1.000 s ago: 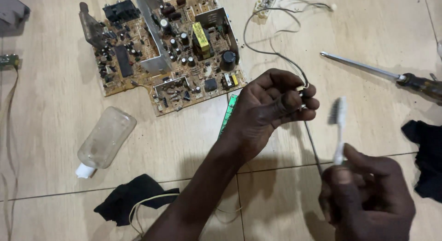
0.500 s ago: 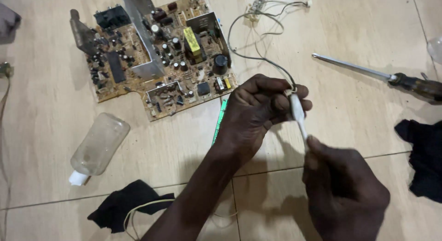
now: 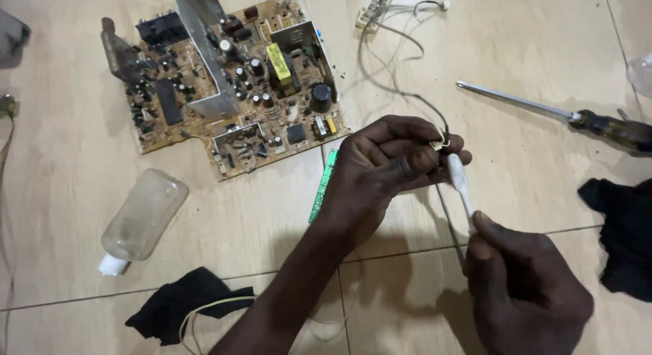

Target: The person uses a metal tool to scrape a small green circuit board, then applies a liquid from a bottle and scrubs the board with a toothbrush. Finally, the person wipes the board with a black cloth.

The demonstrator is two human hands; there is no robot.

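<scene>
My left hand (image 3: 384, 168) is closed around a small connector (image 3: 440, 144) at the end of a thin dark wire (image 3: 401, 94), held above the tiled floor. My right hand (image 3: 526, 294) grips a white toothbrush (image 3: 460, 182) by its handle. The brush head rests against the connector at my left fingertips. The wire runs back to a small white board (image 3: 377, 3) at the top. A narrow green circuit strip (image 3: 322, 185) lies partly hidden under my left hand.
A large brown circuit board (image 3: 224, 83) with metal shields lies at the upper left. A long screwdriver (image 3: 543, 110) lies at the right. A clear plastic bottle (image 3: 139, 222) lies on its side at the left. Black cloths sit at the bottom (image 3: 183, 307) and the right edge (image 3: 621, 219).
My right hand has brought the toothbrush from apart on the right up to the connector in my left hand. The brush head now touches it. The view shifted slightly.
</scene>
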